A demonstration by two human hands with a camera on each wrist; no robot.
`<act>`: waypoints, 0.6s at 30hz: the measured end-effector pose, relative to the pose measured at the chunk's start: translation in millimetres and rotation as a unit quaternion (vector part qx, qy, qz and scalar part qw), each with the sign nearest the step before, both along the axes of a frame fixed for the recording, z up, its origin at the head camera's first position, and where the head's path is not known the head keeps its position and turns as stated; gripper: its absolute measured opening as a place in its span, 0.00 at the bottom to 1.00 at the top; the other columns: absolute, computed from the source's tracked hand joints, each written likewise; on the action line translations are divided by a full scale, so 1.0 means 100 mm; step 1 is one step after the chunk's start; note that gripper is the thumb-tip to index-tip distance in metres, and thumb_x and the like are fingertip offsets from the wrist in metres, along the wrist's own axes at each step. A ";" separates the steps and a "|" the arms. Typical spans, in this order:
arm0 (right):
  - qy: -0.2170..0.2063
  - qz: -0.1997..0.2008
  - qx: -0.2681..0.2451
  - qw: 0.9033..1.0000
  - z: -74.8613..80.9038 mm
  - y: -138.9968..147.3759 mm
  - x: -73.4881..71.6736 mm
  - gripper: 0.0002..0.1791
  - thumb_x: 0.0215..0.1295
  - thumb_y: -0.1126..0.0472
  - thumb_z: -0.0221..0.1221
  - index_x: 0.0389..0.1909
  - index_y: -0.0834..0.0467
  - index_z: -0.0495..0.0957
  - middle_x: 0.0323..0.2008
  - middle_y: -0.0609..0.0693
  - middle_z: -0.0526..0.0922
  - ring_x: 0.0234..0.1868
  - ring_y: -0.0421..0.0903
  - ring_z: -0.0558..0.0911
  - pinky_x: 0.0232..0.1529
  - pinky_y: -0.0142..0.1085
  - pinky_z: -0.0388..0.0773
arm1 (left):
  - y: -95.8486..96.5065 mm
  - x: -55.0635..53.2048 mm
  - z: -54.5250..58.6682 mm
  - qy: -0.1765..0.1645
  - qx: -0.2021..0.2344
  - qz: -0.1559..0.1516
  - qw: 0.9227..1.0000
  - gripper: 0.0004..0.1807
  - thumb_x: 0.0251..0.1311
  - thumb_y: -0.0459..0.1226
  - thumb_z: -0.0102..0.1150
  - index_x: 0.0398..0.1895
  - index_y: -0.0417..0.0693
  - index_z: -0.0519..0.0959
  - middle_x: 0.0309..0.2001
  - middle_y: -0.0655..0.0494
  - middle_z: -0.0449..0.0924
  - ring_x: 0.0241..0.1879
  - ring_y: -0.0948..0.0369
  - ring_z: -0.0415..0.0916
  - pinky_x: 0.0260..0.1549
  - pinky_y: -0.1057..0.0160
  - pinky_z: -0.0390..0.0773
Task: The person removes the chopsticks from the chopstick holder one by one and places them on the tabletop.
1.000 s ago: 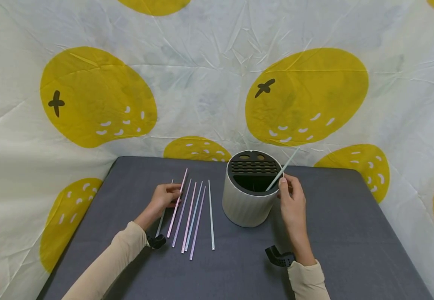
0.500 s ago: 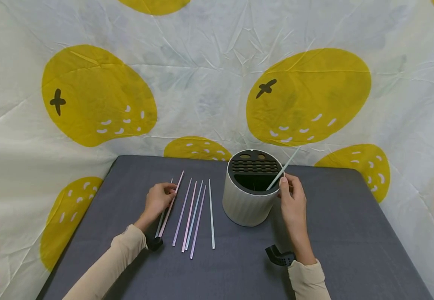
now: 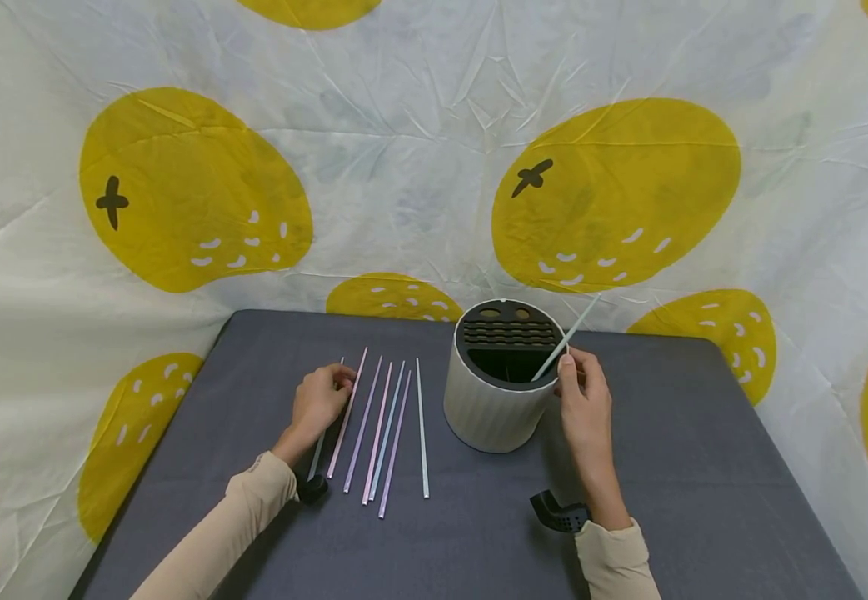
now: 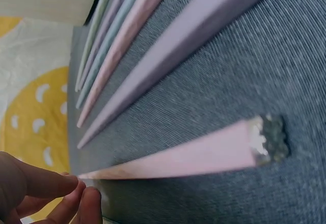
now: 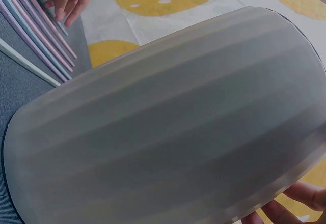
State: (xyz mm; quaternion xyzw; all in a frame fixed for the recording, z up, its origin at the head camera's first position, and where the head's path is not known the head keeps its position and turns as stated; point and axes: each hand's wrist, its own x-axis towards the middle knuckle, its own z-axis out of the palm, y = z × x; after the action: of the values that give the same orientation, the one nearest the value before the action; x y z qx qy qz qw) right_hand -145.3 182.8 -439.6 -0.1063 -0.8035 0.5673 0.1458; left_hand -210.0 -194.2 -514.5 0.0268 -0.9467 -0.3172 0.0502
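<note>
In the head view my left hand (image 3: 320, 398) hovers by a pink chopstick (image 3: 347, 417) lying on the table. The left wrist view has its bent fingertips (image 4: 90, 198) right at the far, thin end of that pink chopstick. A pale green chopstick (image 3: 316, 458) lies partly hidden beneath this hand. My right hand (image 3: 584, 392) grips the right side of a white ribbed utensil holder (image 3: 490, 417), thumb at its rim. One pale green chopstick (image 3: 573, 328) leans out of the large opening in the holder's black slotted lid (image 3: 505, 313).
More pastel chopsticks lie roughly parallel between left hand and holder: a purple one (image 3: 360, 433), then pink, blue and purple ones, and a pale one (image 3: 422, 433) nearest the holder. Grey cloth covers the table (image 3: 704, 458). A white curtain (image 3: 404, 192) with yellow prints hangs behind.
The left hand moved left with the pink chopstick, setting it closer to the pale green one, and its fingers have loosened from it. The right hand and the holder have stayed in place.
</note>
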 end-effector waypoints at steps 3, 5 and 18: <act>-0.001 -0.004 0.003 1.000 0.00 -0.01 0.01 0.28 0.83 0.42 0.46 0.69 0.56 0.74 0.56 0.53 0.79 0.49 0.38 0.76 0.46 0.20 0.75 | 0.06 0.05 0.09 0.026 -0.004 -0.021 0.999 0.11 0.64 0.32 0.64 0.47 0.49 0.89 0.38 0.52 0.90 0.32 0.53 0.82 0.29 0.57 0.74; -0.002 -0.004 0.004 1.000 0.01 -0.01 0.01 0.28 0.83 0.42 0.46 0.69 0.56 0.74 0.57 0.53 0.79 0.49 0.38 0.76 0.46 0.20 0.75 | 0.13 0.07 0.16 0.049 -0.006 -0.047 0.998 0.11 0.64 0.31 0.65 0.48 0.47 0.88 0.40 0.51 0.90 0.33 0.54 0.83 0.29 0.57 0.75; 0.002 -0.003 0.000 1.000 0.04 -0.02 0.02 0.28 0.83 0.43 0.46 0.69 0.57 0.74 0.57 0.54 0.78 0.48 0.37 0.75 0.45 0.19 0.74 | 0.74 0.21 0.84 0.196 -0.061 -0.170 0.964 0.10 0.68 0.36 0.68 0.51 0.52 0.86 0.45 0.57 0.87 0.42 0.57 0.83 0.38 0.56 0.84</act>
State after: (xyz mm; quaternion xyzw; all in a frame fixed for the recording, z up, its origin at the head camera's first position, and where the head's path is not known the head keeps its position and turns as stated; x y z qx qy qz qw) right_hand -143.7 181.1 -435.4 -0.1074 -0.8030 0.5669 0.1490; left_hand -188.7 -120.2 -430.9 -0.2006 -0.9265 -0.2616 0.1813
